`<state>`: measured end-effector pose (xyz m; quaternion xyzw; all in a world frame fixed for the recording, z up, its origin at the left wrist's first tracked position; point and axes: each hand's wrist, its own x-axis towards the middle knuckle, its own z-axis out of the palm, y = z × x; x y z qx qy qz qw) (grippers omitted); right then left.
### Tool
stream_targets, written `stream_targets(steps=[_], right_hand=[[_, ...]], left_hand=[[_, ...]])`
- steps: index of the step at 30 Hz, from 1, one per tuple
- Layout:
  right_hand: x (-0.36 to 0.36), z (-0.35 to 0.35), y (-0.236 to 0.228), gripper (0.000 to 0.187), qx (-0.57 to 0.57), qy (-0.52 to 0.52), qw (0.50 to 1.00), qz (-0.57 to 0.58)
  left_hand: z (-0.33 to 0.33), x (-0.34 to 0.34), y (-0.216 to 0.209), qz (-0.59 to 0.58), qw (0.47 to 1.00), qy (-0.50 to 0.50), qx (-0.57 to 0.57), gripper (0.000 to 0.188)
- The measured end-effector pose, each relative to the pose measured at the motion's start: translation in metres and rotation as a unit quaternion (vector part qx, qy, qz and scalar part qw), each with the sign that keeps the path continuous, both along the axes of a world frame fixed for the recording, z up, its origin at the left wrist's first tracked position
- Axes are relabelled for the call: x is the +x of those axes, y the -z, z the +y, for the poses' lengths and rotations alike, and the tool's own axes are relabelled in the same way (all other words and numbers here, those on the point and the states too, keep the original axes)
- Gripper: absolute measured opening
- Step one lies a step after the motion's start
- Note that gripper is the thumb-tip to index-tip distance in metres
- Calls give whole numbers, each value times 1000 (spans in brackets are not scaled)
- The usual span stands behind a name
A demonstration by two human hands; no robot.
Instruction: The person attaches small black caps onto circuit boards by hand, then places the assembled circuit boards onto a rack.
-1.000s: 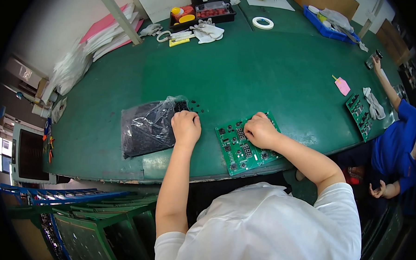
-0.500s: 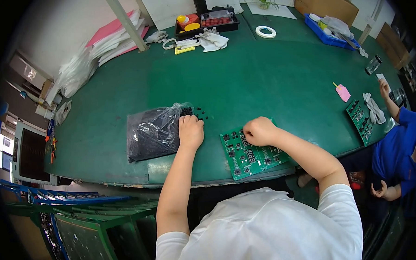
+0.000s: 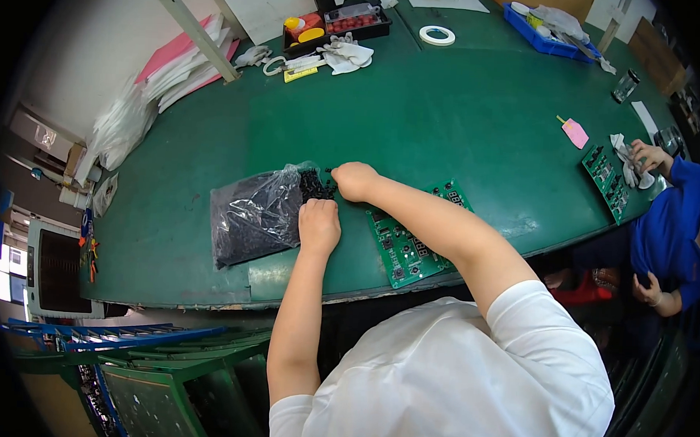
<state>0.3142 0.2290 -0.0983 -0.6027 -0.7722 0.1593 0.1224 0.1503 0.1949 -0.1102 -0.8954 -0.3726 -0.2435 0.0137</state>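
Observation:
A clear plastic bag (image 3: pixel 252 222) full of small black parts lies on the green table, its mouth toward the right. Beside that mouth rests my left hand (image 3: pixel 319 223), fingers curled against the bag's edge; what they pinch is hidden. Small black parts (image 3: pixel 317 186) show at the opening. My right hand (image 3: pixel 355 181) is at the loose parts just right of the mouth, fingers bent down and largely hidden behind the hand. Under my right forearm lies a green circuit board (image 3: pixel 399 256) with digit displays and buttons, partly covered by the arm.
At the right, a co-worker in blue has a hand (image 3: pixel 648 156) near a glove and another circuit board (image 3: pixel 604 183). A pink tag (image 3: pixel 574 133) lies nearby. Along the back are a tape roll (image 3: pixel 437 36), a black tray (image 3: pixel 350 27), white gloves (image 3: pixel 346 56) and a blue basket (image 3: pixel 547 36).
My right hand has moved left from the circuit board to the loose black parts by the bag's mouth. My left hand stays at the bag. The co-worker's hand has come down to the glove.

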Motion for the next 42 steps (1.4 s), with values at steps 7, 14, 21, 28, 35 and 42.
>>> stream_targets(steps=[7,14,21,28,35,42], right_hand=[[41,-47,-9,11,65,-21,985,159],[78,-142,-43,6,91,-154,981,79],[68,-144,-30,7,128,-159,978,41],[71,-147,-30,7,141,-157,977,38],[67,-149,-25,9,168,-139,975,38],[67,-149,-27,7,165,-136,977,-18]], left_hand=[[-20,4,0,-84,996,7,15,4],[-34,10,3,-173,984,16,-41,9],[-78,14,-17,-315,923,33,-219,8],[-122,25,-37,-313,893,69,-315,10],[-126,41,-39,-176,951,53,-249,6],[-128,50,-35,-95,966,34,-236,6]])
